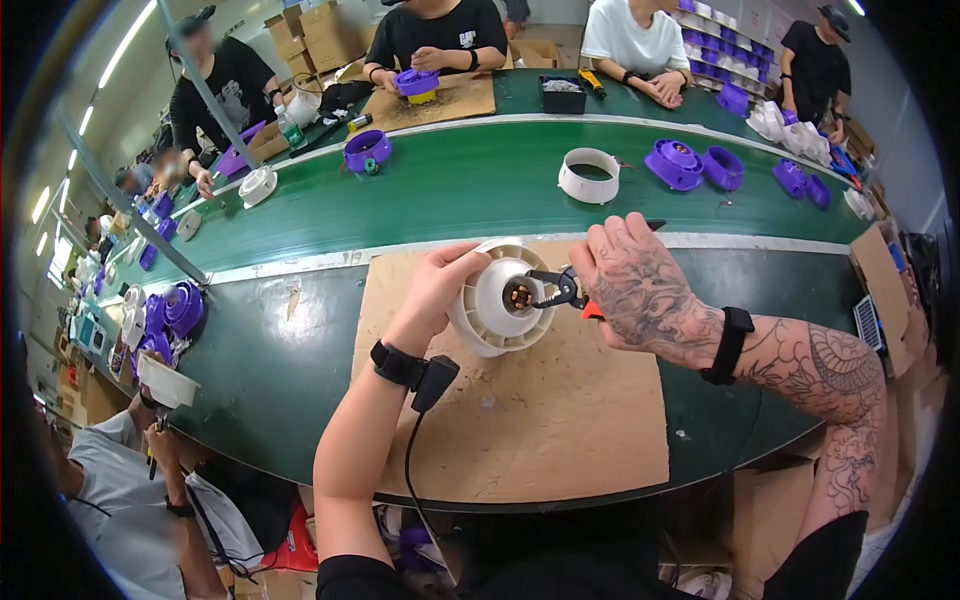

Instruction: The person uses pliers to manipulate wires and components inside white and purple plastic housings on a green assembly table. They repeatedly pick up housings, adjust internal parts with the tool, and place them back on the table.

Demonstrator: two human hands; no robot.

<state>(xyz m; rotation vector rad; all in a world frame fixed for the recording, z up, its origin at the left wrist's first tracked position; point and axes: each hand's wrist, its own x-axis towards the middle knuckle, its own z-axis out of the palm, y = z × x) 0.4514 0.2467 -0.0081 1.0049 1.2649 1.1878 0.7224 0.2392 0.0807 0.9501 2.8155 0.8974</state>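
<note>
The right hand (640, 290) is closed around black pliers (558, 290), whose tips reach into the centre hole of a white round fan housing (500, 298). The left hand (440, 285) grips that housing by its rim, tilting it above a brown cardboard sheet (540, 420) on the green table (270, 370). Beyond, a white ring (589, 175) and purple parts (675, 163) lie on the green conveyor belt (470, 195)
</note>
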